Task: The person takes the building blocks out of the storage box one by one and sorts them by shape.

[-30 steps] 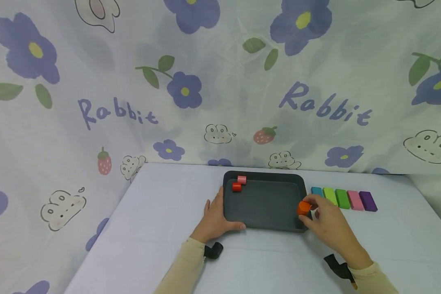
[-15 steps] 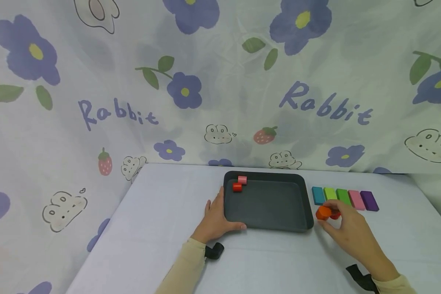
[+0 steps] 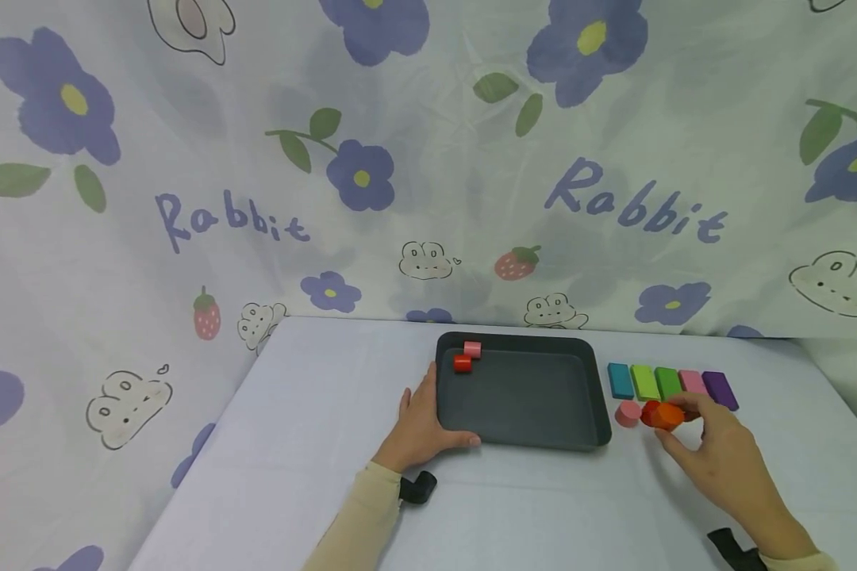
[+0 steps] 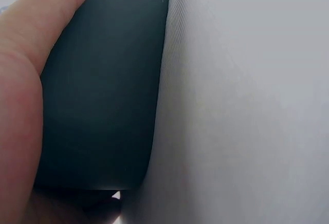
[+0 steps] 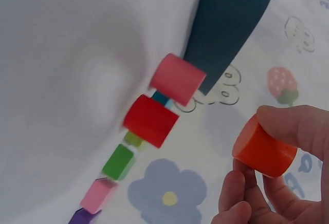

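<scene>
Orange cylinder (image 3: 668,417) has travelled right since a second ago, from over the tray (image 3: 528,404)'s near-right corner to out beyond its right side. My right grip (image 3: 721,456) is narrow, pinching it between thumb and fingers, near the red cylinder (image 3: 649,411); pink cylinder (image 3: 628,414) just beside that, trayward. Left grip (image 3: 417,424) spread wide, touching the tray's near-left corner. Farther back on the desk (image 3: 543,507), five coloured blocks (image 3: 667,383) in a row.
</scene>
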The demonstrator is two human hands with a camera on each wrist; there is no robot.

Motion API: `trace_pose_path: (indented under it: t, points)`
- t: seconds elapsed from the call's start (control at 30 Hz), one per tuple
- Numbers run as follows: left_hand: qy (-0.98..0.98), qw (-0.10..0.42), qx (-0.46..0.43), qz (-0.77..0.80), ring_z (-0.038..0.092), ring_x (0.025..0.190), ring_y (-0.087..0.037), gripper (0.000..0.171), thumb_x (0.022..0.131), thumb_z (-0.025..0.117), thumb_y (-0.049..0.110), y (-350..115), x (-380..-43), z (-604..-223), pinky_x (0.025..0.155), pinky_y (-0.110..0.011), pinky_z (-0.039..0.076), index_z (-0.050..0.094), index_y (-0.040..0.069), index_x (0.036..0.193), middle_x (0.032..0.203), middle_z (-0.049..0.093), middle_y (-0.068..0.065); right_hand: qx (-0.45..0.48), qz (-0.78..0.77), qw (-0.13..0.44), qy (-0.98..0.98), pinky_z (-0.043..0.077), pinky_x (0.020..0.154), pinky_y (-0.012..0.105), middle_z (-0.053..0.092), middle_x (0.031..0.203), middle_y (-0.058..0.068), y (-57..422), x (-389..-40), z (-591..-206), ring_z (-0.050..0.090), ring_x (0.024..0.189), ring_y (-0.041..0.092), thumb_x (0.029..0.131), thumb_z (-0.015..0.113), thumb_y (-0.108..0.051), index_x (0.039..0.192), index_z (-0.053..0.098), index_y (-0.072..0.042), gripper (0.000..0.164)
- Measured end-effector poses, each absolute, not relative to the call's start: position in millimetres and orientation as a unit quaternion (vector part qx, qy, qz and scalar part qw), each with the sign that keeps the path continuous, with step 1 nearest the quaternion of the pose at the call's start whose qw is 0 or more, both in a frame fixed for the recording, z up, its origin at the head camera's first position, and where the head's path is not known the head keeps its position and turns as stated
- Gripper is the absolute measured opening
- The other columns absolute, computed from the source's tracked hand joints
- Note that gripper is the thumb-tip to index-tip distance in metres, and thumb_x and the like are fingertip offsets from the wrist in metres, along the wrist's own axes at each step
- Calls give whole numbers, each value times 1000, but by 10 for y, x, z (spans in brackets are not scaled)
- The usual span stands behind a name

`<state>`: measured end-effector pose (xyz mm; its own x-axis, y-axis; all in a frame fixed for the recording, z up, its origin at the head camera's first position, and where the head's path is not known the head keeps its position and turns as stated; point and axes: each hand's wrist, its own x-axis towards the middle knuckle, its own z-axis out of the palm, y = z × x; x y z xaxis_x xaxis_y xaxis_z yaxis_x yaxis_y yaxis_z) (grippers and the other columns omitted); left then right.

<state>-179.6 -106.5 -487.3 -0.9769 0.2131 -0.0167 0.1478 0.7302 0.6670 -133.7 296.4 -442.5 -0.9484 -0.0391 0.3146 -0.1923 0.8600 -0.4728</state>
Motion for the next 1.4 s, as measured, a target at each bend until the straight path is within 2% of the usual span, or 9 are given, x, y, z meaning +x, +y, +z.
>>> trace_pose_path:
  t: [0.4, 0.63, 0.8, 0.9, 1.4]
  points:
    - [927, 44, 103, 357, 23, 151, -24, 139, 67, 87, 62, -1064, -1797, -4879, 121, -57, -1, 1, 6, 162, 167, 16, -8, 23, 260, 145, -954, 41, 58, 27, 62, 101, 26, 3173, -1386, -4505, 55, 82, 32, 78, 85, -8, 122, 55, 8, 55]
    - [927, 43, 104, 357, 23, 151, -25, 139, 67, 87, 62, -1066, -1794, -4886, 121, -58, 0, 1, 6, 162, 167, 16, -8, -1, 257, 128, -958, 42, 60, 33, 60, 104, 31, 3239, -1454, -4538, 54, 82, 34, 81, 83, -11, 123, 53, 9, 56]
    - [927, 42, 102, 359, 22, 151, -25, 139, 68, 87, 61, -1076, -1788, -4885, 120, -58, 0, 2, 5, 161, 167, 16, -9, -16, 265, 102, -959, 50, 68, 50, 57, 108, 33, 3266, -1501, -4548, 54, 90, 41, 84, 81, -14, 126, 50, 11, 58]
    - [927, 41, 101, 358, 22, 151, -25, 139, 68, 87, 61, -1083, -1785, -4883, 121, -58, 0, 2, 4, 161, 167, 16, -10, -14, 270, 90, -959, 50, 73, 58, 57, 109, 33, 3281, -1529, -4563, 54, 93, 44, 86, 80, -15, 127, 49, 12, 58]
    - [928, 43, 102, 356, 23, 151, -27, 138, 68, 87, 61, -1076, -1773, -4869, 121, -59, 0, 2, 5, 161, 167, 17, -10, -10, 249, 5, -968, 57, 68, 48, 58, 109, 35, 3361, -1649, -4559, 56, 86, 38, 86, 79, -24, 125, 48, 14, 63]
